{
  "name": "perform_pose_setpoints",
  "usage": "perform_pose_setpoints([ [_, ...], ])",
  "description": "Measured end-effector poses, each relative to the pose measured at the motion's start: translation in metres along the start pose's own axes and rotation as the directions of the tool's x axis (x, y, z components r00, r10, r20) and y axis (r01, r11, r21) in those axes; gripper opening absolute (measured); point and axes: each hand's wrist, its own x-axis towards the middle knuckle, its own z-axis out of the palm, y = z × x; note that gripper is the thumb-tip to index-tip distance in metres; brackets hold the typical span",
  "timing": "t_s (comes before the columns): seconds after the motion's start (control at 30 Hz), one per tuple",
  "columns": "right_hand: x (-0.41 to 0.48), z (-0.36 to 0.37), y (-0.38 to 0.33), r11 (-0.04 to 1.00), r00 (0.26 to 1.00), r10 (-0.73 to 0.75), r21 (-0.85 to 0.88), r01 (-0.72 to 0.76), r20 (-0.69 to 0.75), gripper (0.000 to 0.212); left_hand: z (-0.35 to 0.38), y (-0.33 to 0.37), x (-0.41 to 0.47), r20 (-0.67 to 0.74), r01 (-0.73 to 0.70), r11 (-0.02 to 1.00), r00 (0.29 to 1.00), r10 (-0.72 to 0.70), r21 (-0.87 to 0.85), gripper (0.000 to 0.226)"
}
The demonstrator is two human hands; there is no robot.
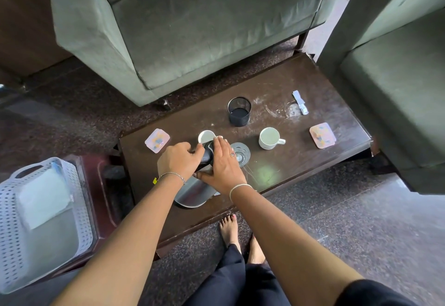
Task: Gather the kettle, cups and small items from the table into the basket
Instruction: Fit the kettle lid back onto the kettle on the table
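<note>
A steel kettle [192, 192] with a black handle stands near the front edge of the dark table [301, 84]. My left hand [178, 160] grips the black handle from the left. My right hand [224, 163] rests on the kettle's top, fingers wrapped over it. Behind the hands stands a white cup [206, 135], partly hidden. A second white cup [269, 138] sits to the right. A clear glass [242, 153] stands beside my right hand. Two pastel coasters lie at the left [157, 140] and the right [322, 135]. The white perforated basket [14, 245] is at the lower left.
A black mesh pen holder [239, 111] and a small paper sachet [300, 102] sit at the table's far side. A green sofa [192, 28] stands beyond the table and an armchair [397, 88] at its right. The basket holds a folded white cloth [43, 197]. My bare feet are under the table's front edge.
</note>
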Motion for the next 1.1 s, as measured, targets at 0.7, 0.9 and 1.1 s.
perform_pose_setpoints([
  [0.7, -0.004, 0.003, -0.005, 0.999, 0.999, 0.032, 0.018, -0.032, -0.003, 0.111, -0.005, -0.003, 0.001, 0.030, -0.033, 0.998, 0.999, 0.031, 0.048, 0.053],
  [0.9, -0.007, -0.001, -0.010, 0.999, 0.999, 0.031, 0.019, -0.030, -0.014, 0.111, -0.015, 0.003, -0.003, 0.028, -0.051, 0.997, 0.998, 0.050, 0.056, 0.052],
  [1.1, -0.010, -0.009, -0.019, 0.999, 1.000, 0.017, 0.027, -0.017, -0.012, 0.111, -0.025, 0.004, -0.005, 0.011, -0.054, 0.996, 0.999, 0.053, 0.068, 0.051],
])
